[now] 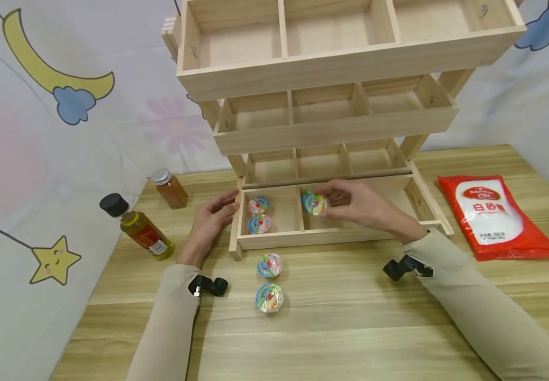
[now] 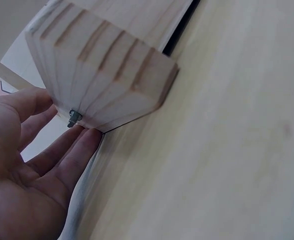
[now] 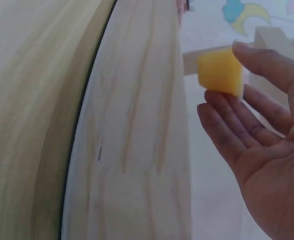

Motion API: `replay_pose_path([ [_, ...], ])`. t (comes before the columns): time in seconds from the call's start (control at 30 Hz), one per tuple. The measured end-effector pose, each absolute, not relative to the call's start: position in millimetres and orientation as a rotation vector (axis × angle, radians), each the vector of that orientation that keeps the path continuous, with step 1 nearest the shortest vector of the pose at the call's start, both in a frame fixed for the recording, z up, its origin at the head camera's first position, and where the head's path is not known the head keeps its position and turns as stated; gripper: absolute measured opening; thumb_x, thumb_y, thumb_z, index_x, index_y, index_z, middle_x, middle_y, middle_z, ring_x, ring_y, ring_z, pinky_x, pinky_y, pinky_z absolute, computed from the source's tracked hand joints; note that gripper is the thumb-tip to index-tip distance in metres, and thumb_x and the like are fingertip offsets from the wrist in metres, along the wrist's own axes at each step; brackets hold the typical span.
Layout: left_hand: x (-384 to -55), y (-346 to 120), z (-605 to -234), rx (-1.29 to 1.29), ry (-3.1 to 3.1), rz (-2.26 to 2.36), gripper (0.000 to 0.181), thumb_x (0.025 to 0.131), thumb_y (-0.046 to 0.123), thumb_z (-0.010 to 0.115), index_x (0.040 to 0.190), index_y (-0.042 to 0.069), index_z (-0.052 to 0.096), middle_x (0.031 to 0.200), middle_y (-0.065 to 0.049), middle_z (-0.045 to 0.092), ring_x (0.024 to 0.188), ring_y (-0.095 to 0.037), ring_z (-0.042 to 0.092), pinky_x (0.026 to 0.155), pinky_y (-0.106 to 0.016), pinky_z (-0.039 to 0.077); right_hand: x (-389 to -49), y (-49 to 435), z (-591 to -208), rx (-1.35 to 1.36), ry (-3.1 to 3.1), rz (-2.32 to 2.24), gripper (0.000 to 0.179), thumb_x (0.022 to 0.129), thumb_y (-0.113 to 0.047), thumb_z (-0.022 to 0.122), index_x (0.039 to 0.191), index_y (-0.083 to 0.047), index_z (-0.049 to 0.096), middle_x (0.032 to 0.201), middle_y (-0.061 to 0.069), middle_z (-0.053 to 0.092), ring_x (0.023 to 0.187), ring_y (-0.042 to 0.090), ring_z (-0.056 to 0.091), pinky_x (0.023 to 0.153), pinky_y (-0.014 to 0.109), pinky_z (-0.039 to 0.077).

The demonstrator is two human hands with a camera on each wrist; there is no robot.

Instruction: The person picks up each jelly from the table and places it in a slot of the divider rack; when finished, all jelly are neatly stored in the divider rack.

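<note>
My right hand (image 1: 361, 203) pinches a small jelly cup (image 1: 316, 203) between thumb and fingers, over the middle part of the bottom tray of a wooden shelf rack (image 1: 274, 241). In the right wrist view the cup (image 3: 220, 72) shows a yellow body. My left hand (image 1: 212, 222) rests its fingers along the rack's left end, and the left wrist view has the fingertips (image 2: 93, 137) against the wood below a small bolt. Two pink-topped jelly cups (image 1: 259, 224) sit in the tray's left compartment. Two more jelly cups (image 1: 269, 298) stand on the table before the rack.
An oil bottle (image 1: 147, 233) and a spice jar (image 1: 172, 190) stand left of the rack. A red and white bag (image 1: 493, 217) lies to its right. Higher tiers of the rack (image 1: 336, 127) overhang the bottom tray. Patterned cloth (image 1: 127, 132) hangs behind.
</note>
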State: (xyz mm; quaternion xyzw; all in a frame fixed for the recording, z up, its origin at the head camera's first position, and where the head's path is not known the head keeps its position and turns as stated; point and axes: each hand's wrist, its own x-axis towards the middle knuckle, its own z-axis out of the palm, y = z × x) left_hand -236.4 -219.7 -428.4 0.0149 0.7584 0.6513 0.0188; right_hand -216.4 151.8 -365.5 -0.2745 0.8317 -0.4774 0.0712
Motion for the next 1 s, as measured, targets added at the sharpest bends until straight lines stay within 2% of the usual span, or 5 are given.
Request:
replay_pose_path([
  [0.2,-236,-220,-430,0.046,2.356,2.025,0.044,0.106,0.014,0.067,0.149,0.007,0.062,0.145,-0.018,0.062,0.117,-0.013,0.065,0.092,-0.022,0.056,-222,150,-376,-0.852,2.525,-1.396,0.049,0.093,-0.014,0.085,0.138,-0.001,0.068,0.122,0.012,0.072,0.111,0.027,0.069,0.099,0.046,0.056],
  [0.43,-236,-220,-431,0.050,2.347,2.036,0.044,0.106,0.013,0.067,0.149,0.006,0.062,0.145,-0.019,0.062,0.117,-0.013,0.065,0.092,-0.022,0.056,-224,149,-387,-0.888,2.506,-1.414,0.048,0.090,-0.008,0.086,0.134,0.003,0.069,0.113,0.010,0.075,0.100,0.024,0.071,0.086,0.031,0.059],
  [0.6,-236,-220,-431,0.053,2.350,2.037,0.044,0.105,0.013,0.067,0.149,0.006,0.063,0.145,-0.019,0.063,0.116,-0.012,0.065,0.092,-0.022,0.056,-225,150,-390,-0.851,2.510,-1.380,0.047,0.091,-0.011,0.086,0.133,0.002,0.069,0.109,0.009,0.075,0.099,0.024,0.071,0.088,0.035,0.060],
  [1.0,-236,-219,-428,0.050,2.349,2.035,0.044,0.106,0.013,0.067,0.149,0.006,0.062,0.146,-0.018,0.062,0.117,-0.013,0.065,0.092,-0.022,0.056,-226,152,-393,-0.768,2.529,-1.289,0.048,0.093,-0.023,0.086,0.132,-0.002,0.071,0.113,0.008,0.075,0.105,0.026,0.072,0.090,0.043,0.060],
])
